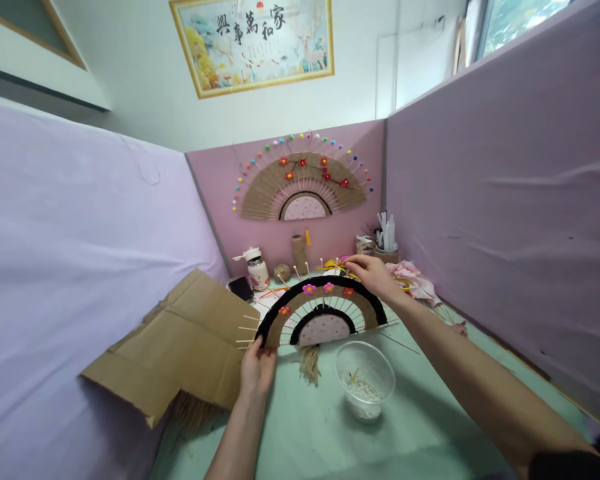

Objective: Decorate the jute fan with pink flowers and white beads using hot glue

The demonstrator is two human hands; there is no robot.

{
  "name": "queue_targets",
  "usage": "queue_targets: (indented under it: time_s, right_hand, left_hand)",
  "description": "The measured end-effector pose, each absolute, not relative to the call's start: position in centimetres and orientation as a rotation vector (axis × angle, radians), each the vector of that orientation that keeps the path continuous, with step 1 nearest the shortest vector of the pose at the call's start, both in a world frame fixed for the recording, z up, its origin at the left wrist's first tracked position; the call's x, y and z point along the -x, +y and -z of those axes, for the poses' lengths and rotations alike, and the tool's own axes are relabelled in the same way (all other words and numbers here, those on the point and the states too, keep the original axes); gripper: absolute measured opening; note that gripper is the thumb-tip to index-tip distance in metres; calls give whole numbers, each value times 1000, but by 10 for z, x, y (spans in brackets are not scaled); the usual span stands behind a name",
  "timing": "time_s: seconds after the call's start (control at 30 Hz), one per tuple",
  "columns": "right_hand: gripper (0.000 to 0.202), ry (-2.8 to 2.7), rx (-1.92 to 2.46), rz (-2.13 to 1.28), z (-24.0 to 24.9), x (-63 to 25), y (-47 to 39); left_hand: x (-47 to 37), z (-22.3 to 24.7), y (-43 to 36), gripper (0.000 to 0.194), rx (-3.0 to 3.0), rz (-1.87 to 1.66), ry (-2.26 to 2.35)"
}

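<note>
A cardboard fan (275, 327) with black bands, thin sticks and pink and red flowers stands tilted up above the table. My left hand (259, 367) is closed on its lower left corner. At the fan's upper right edge, my right hand (367, 270) is closed in a pinch around a stick tip; what lies between the fingertips is too small to make out. White tips show on several sticks (307, 268) along the top. In front of the fan sits a clear plastic bowl (365, 380) holding small white beads. A tan tassel (310, 365) hangs below the fan.
A cut cardboard sheet (175, 340) leans at the left. Behind the fan stand a white bottle (257, 270), a cardboard tube (299, 253) and a holder with white sticks (387, 240). A larger decorated fan (260, 190) hangs on the pink partition. Crumpled pink material (415, 280) lies right.
</note>
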State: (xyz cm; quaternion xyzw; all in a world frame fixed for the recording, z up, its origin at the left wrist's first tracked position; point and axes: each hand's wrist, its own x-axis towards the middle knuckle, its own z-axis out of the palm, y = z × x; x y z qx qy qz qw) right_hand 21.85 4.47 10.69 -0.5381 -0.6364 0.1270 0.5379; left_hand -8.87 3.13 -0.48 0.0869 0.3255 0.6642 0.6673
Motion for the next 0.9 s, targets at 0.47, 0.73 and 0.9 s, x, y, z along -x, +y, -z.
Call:
queue_targets:
  time_s: [0.47, 0.73, 0.9]
  right_hand:
    - [25, -1511, 1296, -192, -100, -210, 24]
    - [27, -1474, 1307, -75, -91, -206, 22]
    - [31, -1443, 1284, 23, -82, -204, 23]
  left_hand:
    - [98, -1, 10, 18, -118, -1448, 869]
    - [103, -18, -56, 22, -521, -1612, 1109]
    - [101, -71, -51, 16, -1240, -1672, 1194]
